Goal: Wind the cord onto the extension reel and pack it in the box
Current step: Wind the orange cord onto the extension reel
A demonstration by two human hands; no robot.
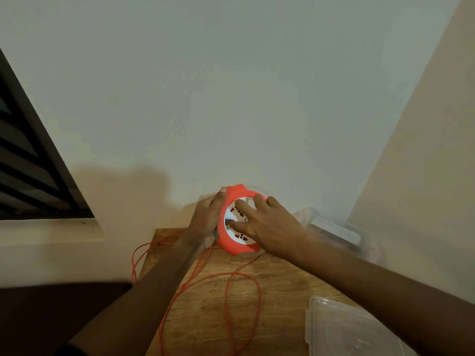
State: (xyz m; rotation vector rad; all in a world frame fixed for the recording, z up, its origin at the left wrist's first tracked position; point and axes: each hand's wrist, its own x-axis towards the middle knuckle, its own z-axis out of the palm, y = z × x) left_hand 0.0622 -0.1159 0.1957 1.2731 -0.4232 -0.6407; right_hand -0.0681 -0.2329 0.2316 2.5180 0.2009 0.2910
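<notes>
Standing on edge at the centre of the frame, the orange reel turns its white socket face toward the camera, so its winding axis runs roughly from the viewer to the wall behind it. Its left rim is cupped by the left hand, fingers curled over the top edge and holding it steady. From the right, the right hand lies flat on the white face with its fingers spread wide, one tip seemingly set in a dark recess on the disc; whether it truly grips there I cannot tell. Most of the cord still lies loose, looping over the wooden tabletop below the reel and trailing off the left edge toward the lower left. Winding therefore looks barely begun, and the turning falls to the right hand. A clear box waits just right of the reel, partly behind the right wrist, and its lid lies at the lower right.
</notes>
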